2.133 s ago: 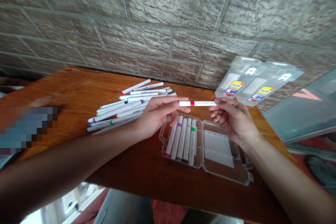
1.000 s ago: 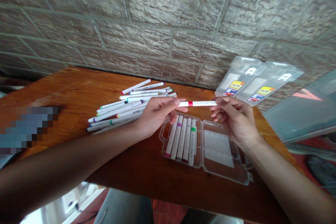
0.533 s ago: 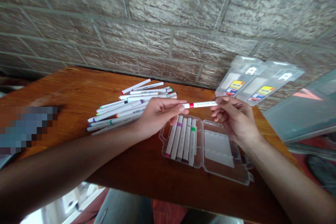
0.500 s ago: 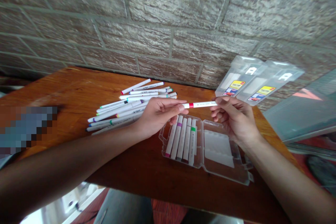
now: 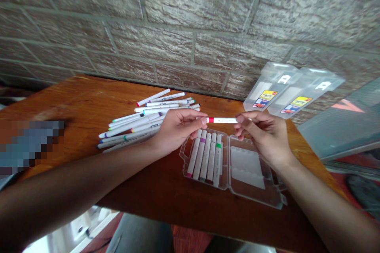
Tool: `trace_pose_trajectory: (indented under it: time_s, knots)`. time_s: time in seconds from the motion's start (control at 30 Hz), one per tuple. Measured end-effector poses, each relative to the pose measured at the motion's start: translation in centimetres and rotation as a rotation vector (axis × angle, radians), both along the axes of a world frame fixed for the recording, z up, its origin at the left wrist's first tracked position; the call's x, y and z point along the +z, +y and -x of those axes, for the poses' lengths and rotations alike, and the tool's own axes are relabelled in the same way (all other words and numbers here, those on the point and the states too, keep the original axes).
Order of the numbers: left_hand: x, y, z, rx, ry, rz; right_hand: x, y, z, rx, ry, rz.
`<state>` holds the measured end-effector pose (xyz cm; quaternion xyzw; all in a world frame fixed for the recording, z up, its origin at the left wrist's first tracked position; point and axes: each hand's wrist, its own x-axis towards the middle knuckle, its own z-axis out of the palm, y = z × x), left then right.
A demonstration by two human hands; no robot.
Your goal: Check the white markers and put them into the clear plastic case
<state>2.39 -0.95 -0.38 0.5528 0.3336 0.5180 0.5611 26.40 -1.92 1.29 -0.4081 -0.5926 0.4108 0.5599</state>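
Observation:
A white marker with a red band (image 5: pixel 223 120) is held level between both hands, above the open case. My left hand (image 5: pixel 181 128) pinches its banded end between thumb and fingers. At the other end, the thumb and fingers of my right hand (image 5: pixel 261 132) are closed on the marker. Below lies a clear plastic case (image 5: pixel 252 195), opened flat, with a white paper sheet (image 5: pixel 246 168) in its right half. Several white markers (image 5: pixel 204 158) lie side by side in the left half, one with a purple band and one with a green band.
Several loose markers (image 5: pixel 133 126) are piled on the wooden table (image 5: pixel 74 106), left of my left hand. Two clear plastic cases (image 5: pixel 285 95) with labels lean against the stone wall (image 5: pixel 178 39) at the right. A pixelated dark object (image 5: pixel 29 146) is at the left edge.
Both hands have drawn the marker slightly left, and it now lies more level. My right hand has moved a little toward my left along with it. The case and pile look the same.

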Motion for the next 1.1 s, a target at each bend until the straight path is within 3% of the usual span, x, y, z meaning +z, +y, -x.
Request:
trace_pose_trajectory:
  time_s: [0.2, 0.47, 0.87, 1.1]
  knots:
    - [-0.1, -0.1, -0.1, -0.013, 0.084, -0.031, -0.1, -0.8, 0.4, -0.055, -0.203, -0.127]
    - [-0.3, -0.9, 0.1, -0.007, 0.301, -0.205, -0.1, -1.9, 0.6, -0.062, -0.588, -0.387]
    - [-0.3, -2.1, -0.2, 0.01, 0.423, -0.319, 0.3, -2.4, 1.3, 0.02, -0.686, -0.518]
    - [-0.5, -2.0, 0.0, 0.005, 0.466, -0.428, 0.5, -2.5, 1.3, 0.074, -0.696, -0.467]
